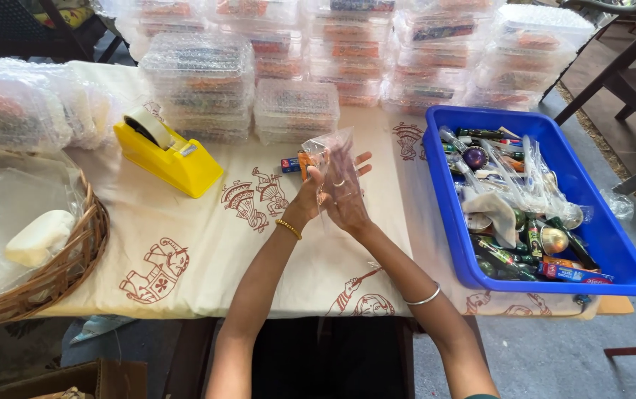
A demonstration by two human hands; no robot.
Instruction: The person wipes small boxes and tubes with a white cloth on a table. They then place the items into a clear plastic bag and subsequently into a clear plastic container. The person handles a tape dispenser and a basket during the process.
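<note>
1. Viewing from the head camera, I note both hands raised together over the cream printed tabletop (207, 244), just left of the blue tray (613, 251).
2. The left hand (309, 193) and the right hand (346, 193) press a clear plastic bag (330, 148) between them; the bag stands upright above the fingers.
3. Grip state: both hands are closed flat on the bag, palms toward each other with fingers extended. I cannot tell whether the bag holds anything.
4. A small orange and blue item (293, 164) lies on the tabletop just behind the left hand, on the side away from the blue tray.
5. The blue tray holds a mixed heap of small packets, bottles and round ornaments, some of them in clear bags.
6. A yellow tape dispenser (166, 151) sits well to the left of the blue tray, beyond the hands.
7. Stacks of bubble-wrapped clear boxes (292, 111) stand behind the hands, running up to the tray's far edge.
8. A wicker basket (74, 258) lined with clear plastic sits farthest from the tray, at the left edge.
</note>
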